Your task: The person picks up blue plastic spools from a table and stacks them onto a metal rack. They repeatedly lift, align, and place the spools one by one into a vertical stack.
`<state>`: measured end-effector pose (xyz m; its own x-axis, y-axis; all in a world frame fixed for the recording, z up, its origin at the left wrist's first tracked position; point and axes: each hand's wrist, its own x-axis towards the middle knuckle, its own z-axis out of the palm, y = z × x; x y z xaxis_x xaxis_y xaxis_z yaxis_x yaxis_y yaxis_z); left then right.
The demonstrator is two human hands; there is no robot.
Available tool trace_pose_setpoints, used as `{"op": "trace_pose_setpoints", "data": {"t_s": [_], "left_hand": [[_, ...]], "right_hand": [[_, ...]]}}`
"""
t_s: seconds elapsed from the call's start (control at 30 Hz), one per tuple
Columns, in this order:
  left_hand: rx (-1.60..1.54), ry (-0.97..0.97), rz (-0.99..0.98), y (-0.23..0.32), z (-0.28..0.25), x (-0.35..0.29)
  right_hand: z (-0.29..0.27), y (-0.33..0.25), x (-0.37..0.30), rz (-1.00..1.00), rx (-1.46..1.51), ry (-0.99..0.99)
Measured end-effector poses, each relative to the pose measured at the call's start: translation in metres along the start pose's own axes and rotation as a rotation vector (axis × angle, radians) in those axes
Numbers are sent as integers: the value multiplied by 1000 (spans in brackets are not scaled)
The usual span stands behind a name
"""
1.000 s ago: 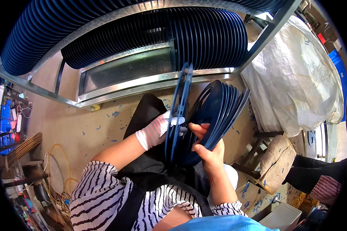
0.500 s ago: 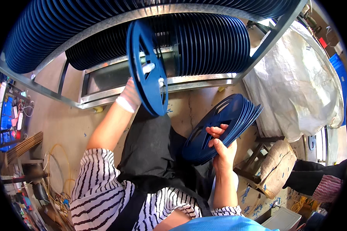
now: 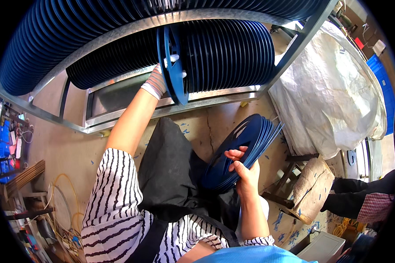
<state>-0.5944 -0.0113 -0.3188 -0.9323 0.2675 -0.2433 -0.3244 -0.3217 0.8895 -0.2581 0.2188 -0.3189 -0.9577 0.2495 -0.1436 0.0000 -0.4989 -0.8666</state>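
Observation:
My left hand, in a light striped glove, grips a blue plastic reel, its white fingertips showing through the reel's openings. That reel stands upright at the gap in the lower row of blue reels on the metal rack. It overlaps the row in view; whether it touches its neighbours I cannot tell. My bare right hand is closed on a fanned stack of blue discs with cut-out windows. The stack is tilted beside my right thigh, fingers hooked through an opening and thumb along the edge.
An upper row of blue reels fills the rack above. A large white woven sack stands at the right. Below it is a stool with a worn padded top, near another person's dark-clad leg. Blue scraps litter the floor.
My left hand has pushed its reel away from me, up into the gap in the lower row. The right hand's stack has shifted slightly left and down.

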Motion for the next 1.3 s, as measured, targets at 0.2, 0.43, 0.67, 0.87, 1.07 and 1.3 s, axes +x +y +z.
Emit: {"op": "trace_pose_setpoints", "data": {"t_s": [0.2, 0.43, 0.67, 0.87, 1.07, 1.3], "left_hand": [[-44, 27, 70, -6, 4, -17], [44, -74, 83, -3, -12, -9], [-167, -44, -36, 1, -15, 19], [-265, -113, -95, -17, 4, 90], [-36, 47, -172, -78, -61, 154], [-288, 260, -211, -79, -15, 85]], "right_hand": [[4, -1, -2, 25, 5, -7], [4, 3, 1, 34, 9, -1], [6, 3, 1, 29, 2, 7], [1, 3, 1, 37, -15, 24], [8, 4, 0, 64, 5, -34], [2, -3, -2, 82, -21, -9]]}}
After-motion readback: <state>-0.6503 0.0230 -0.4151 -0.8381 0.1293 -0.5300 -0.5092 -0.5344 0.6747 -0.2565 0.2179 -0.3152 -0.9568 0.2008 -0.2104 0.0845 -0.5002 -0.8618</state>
